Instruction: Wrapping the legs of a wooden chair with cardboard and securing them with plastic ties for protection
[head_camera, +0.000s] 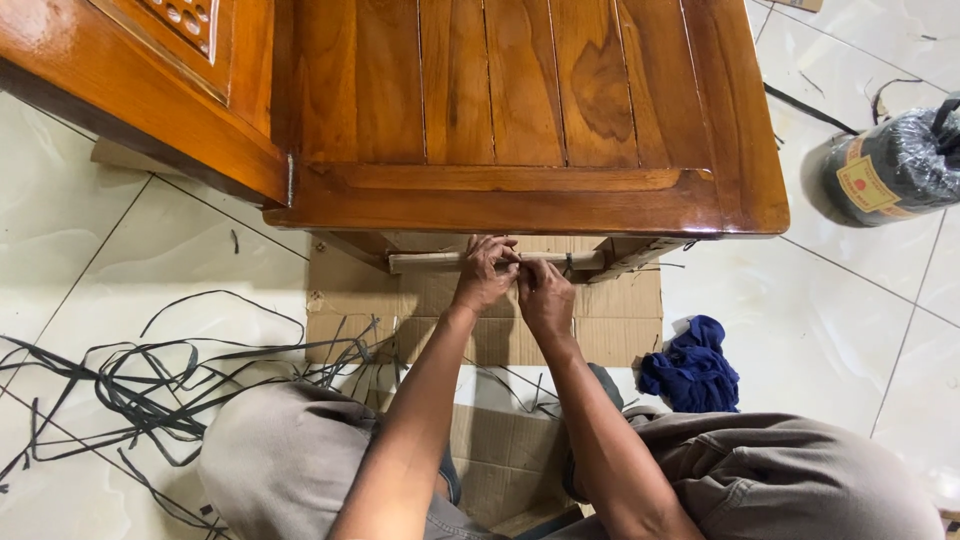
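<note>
Both hands, left hand (484, 272) and right hand (545, 292), pinch-grip a wooden rail (430, 262) under the chair seat (500, 100).

A pale wooden rail (440, 261) lay level under the varnished seat frame, a dark strap (567, 264) wrapped around its right end.

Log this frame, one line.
left hand: pinching rail under wooden furniture | right hand: beside it, same rail | cardboard below
</note>
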